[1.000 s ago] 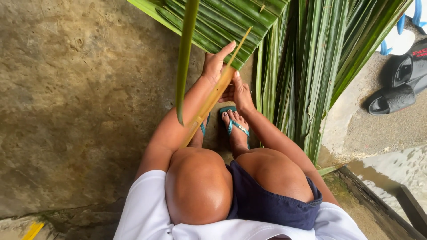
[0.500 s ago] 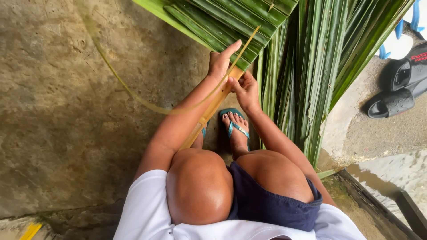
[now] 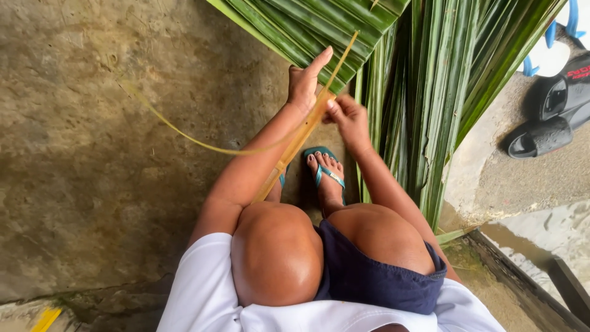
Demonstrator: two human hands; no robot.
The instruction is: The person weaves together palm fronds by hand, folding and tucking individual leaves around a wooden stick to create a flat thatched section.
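Since a moment ago the thin yellow strip (image 3: pixel 184 136) has swung out farther to my left, now arcing low across the concrete floor (image 3: pixel 92 154), and my hands have drawn a little closer together. Nearest me are my bare knees, dark blue shorts (image 3: pixel 362 270) and white shirt (image 3: pixel 203 295), with my foot in a teal sandal (image 3: pixel 326 175) just beyond. I hold a tan palm midrib (image 3: pixel 295 147) whose long axis runs diagonally, from beside my left knee up and to the right, tapering to a thin tip that points at the fronds. My left hand (image 3: pixel 305 83) grips it near the upper part, fingers extended upward; my right hand (image 3: pixel 347 117) pinches it just beside the left. Beyond them green palm leaves (image 3: pixel 430 92) fan across the top, long blades hanging down at right. Far right, black sandals (image 3: pixel 550 117) lie on wet, rough ground by a concrete edge.
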